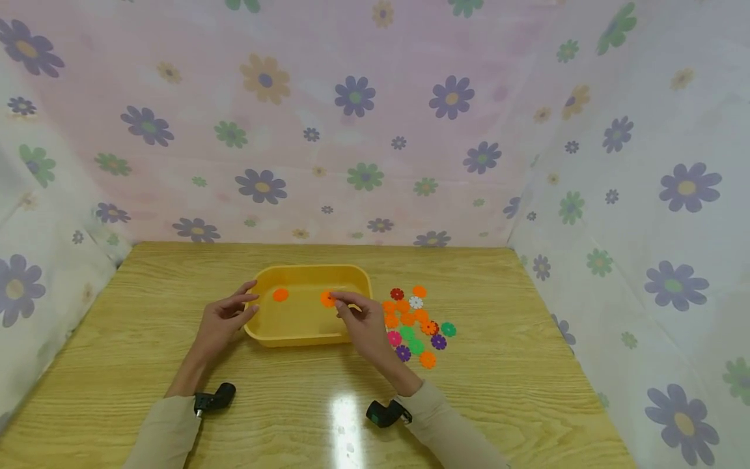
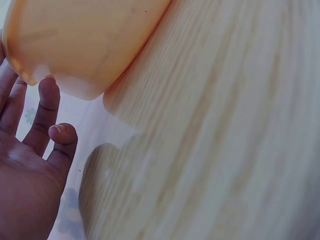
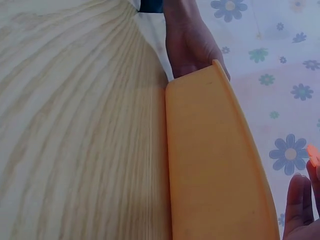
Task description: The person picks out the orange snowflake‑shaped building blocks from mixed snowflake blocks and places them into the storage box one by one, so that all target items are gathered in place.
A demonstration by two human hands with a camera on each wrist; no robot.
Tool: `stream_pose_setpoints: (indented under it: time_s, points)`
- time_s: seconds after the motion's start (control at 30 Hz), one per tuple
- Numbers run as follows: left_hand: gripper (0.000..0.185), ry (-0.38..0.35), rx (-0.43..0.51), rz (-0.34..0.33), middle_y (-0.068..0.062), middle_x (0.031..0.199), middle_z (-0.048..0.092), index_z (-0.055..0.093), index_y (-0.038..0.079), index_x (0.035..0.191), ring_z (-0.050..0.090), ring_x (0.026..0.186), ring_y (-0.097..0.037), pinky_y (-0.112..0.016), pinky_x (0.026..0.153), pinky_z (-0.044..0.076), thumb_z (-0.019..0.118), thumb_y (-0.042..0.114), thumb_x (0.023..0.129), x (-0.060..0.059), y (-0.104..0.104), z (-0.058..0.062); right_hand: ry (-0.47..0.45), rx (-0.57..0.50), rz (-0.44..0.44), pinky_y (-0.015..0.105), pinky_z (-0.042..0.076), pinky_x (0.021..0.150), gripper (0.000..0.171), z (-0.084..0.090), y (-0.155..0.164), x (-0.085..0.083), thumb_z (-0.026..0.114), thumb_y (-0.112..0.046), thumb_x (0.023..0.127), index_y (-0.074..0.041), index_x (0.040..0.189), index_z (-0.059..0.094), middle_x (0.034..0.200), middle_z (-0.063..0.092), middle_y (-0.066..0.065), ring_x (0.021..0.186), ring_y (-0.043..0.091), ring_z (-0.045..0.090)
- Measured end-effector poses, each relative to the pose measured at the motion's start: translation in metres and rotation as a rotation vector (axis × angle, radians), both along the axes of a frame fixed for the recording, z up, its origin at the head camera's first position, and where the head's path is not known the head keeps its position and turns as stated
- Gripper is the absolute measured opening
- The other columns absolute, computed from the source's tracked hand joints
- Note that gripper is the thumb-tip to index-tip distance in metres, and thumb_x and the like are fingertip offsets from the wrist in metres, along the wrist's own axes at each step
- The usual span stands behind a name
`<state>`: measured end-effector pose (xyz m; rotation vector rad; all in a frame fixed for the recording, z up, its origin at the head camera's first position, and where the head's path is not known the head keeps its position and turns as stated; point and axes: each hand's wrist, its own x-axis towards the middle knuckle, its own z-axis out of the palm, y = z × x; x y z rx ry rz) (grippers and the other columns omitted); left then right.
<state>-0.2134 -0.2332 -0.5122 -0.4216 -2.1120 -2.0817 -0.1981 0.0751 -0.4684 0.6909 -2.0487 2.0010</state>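
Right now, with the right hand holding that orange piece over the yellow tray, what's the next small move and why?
Probably let the fingers go so the orange piece drops into the yellow tray. The right hand pinches it above the tray's inside, where another orange disc already lies, and the left hand touches the tray's left rim, seemingly steadying it. More loose pieces wait on the table beside it.

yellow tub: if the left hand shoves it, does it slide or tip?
Probably slides: the yellow tub is low and wide on a glossy wooden table. Likely light, thin plastic holding one orange disc. The left hand rests at its rim, so tipping seems unlikely.
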Motion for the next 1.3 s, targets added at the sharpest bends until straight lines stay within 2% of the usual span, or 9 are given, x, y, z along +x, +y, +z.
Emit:
stream_pose_setpoints:
  time_s: [0.13,0.3,0.53,0.73,0.83,0.93,1.13,1.2,1.3]
  points:
    - [0.03,-0.007,0.001,0.003,0.005,0.145,0.06,0.061,-0.022,0.12,0.053,0.132,0.003,-0.013,0.075,0.048,0.065,-0.004,0.096,-0.001,0.0,-0.001,-0.005,-0.002,0.0,0.031,0.059,0.077,0.022,0.004,-0.005,-0.004,0.058,-0.001,0.102,0.007,0.118,0.071,0.116,0.07,0.026,0.094,0.029,0.065]
    - [0.028,-0.007,0.008,0.001,0.005,0.144,0.061,0.062,-0.021,0.119,0.052,0.133,0.003,-0.014,0.073,0.047,0.065,-0.004,0.096,-0.001,0.0,-0.001,-0.043,0.006,-0.001,0.026,0.057,0.069,0.022,0.007,-0.009,-0.006,0.06,-0.003,0.101,0.005,0.118,0.072,0.113,0.071,0.024,0.085,0.024,0.061]
    - [0.026,0.001,-0.009,0.004,0.008,0.142,0.062,0.064,-0.02,0.118,0.052,0.132,0.004,-0.013,0.075,0.048,0.065,-0.004,0.096,-0.001,0.0,-0.001,-0.095,0.002,0.01,0.022,0.054,0.065,0.021,0.009,-0.011,-0.009,0.063,-0.004,0.1,0.003,0.119,0.072,0.108,0.07,0.023,0.084,0.015,0.059]
    - [0.026,0.005,-0.032,0.014,0.012,0.141,0.062,0.065,-0.019,0.118,0.052,0.132,0.006,-0.012,0.081,0.048,0.065,-0.004,0.096,-0.002,-0.001,-0.002,-0.116,-0.006,0.017,0.021,0.053,0.063,0.02,0.009,-0.013,-0.016,0.063,-0.003,0.1,0.004,0.118,0.069,0.111,0.069,0.025,0.083,0.011,0.06]
    - [0.027,0.003,-0.03,0.015,0.012,0.141,0.062,0.064,-0.019,0.118,0.052,0.132,0.005,-0.012,0.079,0.047,0.065,-0.004,0.096,-0.003,-0.001,-0.001,-0.122,0.004,0.03,0.022,0.053,0.063,0.019,0.01,-0.013,-0.018,0.062,-0.001,0.1,0.005,0.117,0.067,0.112,0.067,0.027,0.082,0.009,0.059]
    - [0.027,0.003,-0.031,0.014,0.012,0.141,0.062,0.064,-0.02,0.118,0.051,0.132,0.006,-0.013,0.078,0.047,0.065,-0.004,0.096,-0.004,-0.001,-0.001,-0.124,0.02,0.05,0.025,0.053,0.062,0.018,0.012,-0.014,-0.02,0.06,0.004,0.1,0.008,0.116,0.066,0.111,0.065,0.029,0.081,0.014,0.058]
    - [0.027,0.001,-0.018,0.007,0.012,0.141,0.063,0.064,-0.019,0.118,0.052,0.131,0.005,-0.013,0.077,0.048,0.066,-0.004,0.096,-0.004,-0.001,-0.001,-0.118,0.096,0.114,0.034,0.054,0.06,0.017,0.012,-0.017,-0.025,0.059,0.003,0.1,0.012,0.112,0.067,0.108,0.066,0.031,0.086,0.046,0.058]
    - [0.026,-0.001,-0.009,0.005,0.012,0.14,0.063,0.065,-0.018,0.118,0.053,0.131,0.005,-0.013,0.076,0.049,0.066,-0.004,0.096,-0.003,-0.001,-0.001,-0.128,0.132,0.123,0.037,0.055,0.061,0.017,0.012,-0.018,-0.027,0.061,-0.001,0.1,0.009,0.112,0.069,0.107,0.068,0.029,0.091,0.049,0.058]
    - [0.026,0.0,-0.005,0.003,0.011,0.141,0.063,0.065,-0.019,0.118,0.054,0.13,0.004,-0.014,0.074,0.049,0.066,-0.005,0.096,-0.003,-0.001,-0.002,-0.157,0.17,0.13,0.042,0.056,0.064,0.018,0.013,-0.019,-0.028,0.063,-0.006,0.101,0.004,0.113,0.071,0.108,0.07,0.024,0.094,0.046,0.061]
